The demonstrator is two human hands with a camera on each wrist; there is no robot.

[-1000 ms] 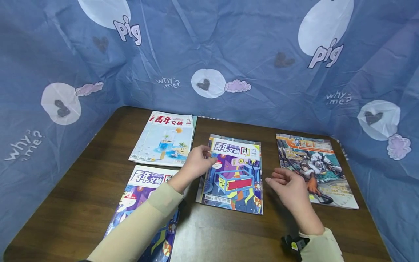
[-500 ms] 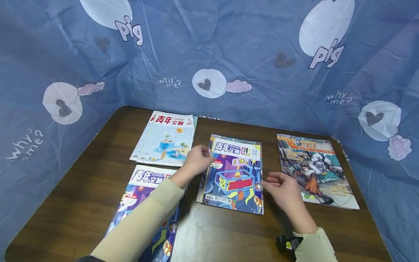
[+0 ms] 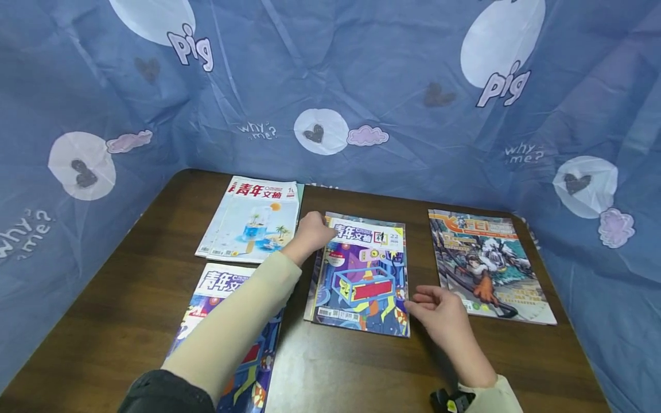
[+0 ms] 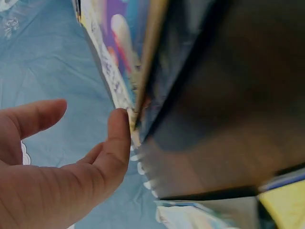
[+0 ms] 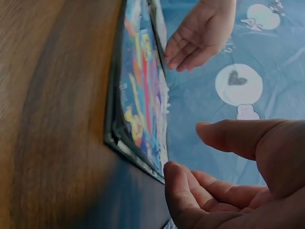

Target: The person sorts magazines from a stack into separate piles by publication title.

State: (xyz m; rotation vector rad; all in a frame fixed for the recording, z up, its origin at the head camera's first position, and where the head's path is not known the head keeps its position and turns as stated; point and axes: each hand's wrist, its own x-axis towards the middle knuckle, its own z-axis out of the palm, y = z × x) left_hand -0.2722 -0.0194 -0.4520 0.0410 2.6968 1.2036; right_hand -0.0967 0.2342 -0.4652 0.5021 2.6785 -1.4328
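A small stack of magazines (image 3: 365, 275), topped by a purple and blue cover with a red box drawing, lies in the middle of the table. At its far left corner is my left hand (image 3: 312, 235); in the left wrist view a fingertip (image 4: 119, 119) meets the corner while the thumb stands away. My right hand (image 3: 443, 312) is beside the stack's right edge, its fingertips right at the edge and its thumb apart from the fingers in the right wrist view. Under the top magazine, other covers stick out along the left and far edges.
To the right lies a magazine (image 3: 490, 264) with a cartoon fighter cover. White-covered magazines (image 3: 253, 221) lie at the back left. A purple magazine (image 3: 219, 287) at the front left is partly under my left forearm. A blue printed cloth (image 3: 403, 74) hangs behind the table (image 3: 119, 304).
My left hand has moved from the stack's left side to its far left corner. The right hand has come left to the stack's right edge and slid slightly nearer along it.
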